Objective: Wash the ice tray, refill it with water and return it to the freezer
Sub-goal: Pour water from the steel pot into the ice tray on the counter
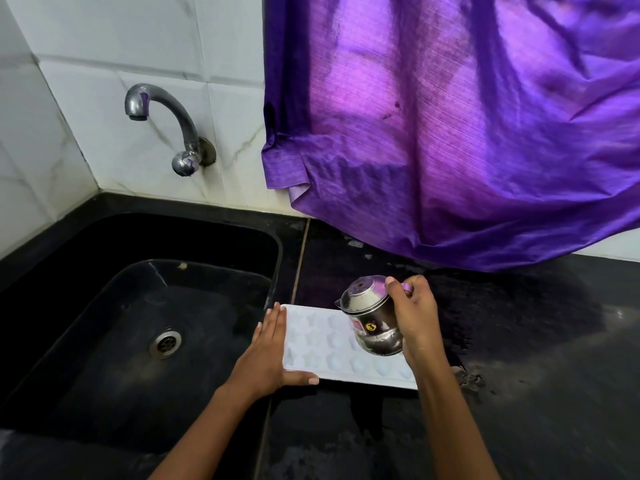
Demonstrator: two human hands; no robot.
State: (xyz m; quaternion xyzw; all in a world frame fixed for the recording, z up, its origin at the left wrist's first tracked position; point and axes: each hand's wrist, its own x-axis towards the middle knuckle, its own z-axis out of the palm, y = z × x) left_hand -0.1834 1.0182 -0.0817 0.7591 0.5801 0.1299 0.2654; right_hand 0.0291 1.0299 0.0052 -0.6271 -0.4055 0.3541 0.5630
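My open left hand (266, 351) braces the white plastic ice tray (329, 344); my right hand (415, 317) grips the steel jug (372, 320) above it; overtipping could flood the desk (519, 393)

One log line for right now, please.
phase: refill | left hand: flat against ice tray, sink-side end | right hand: holds steel jug tilted over tray | tray: on counter beside sink

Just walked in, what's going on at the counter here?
A person appears to be refilling the white ice tray, which lies on the black counter right of the sink. The left hand rests flat against the tray's left end. The right hand grips a steel jug by its handle, tilted over the tray. No water stream is discernible; the tap isn't running.
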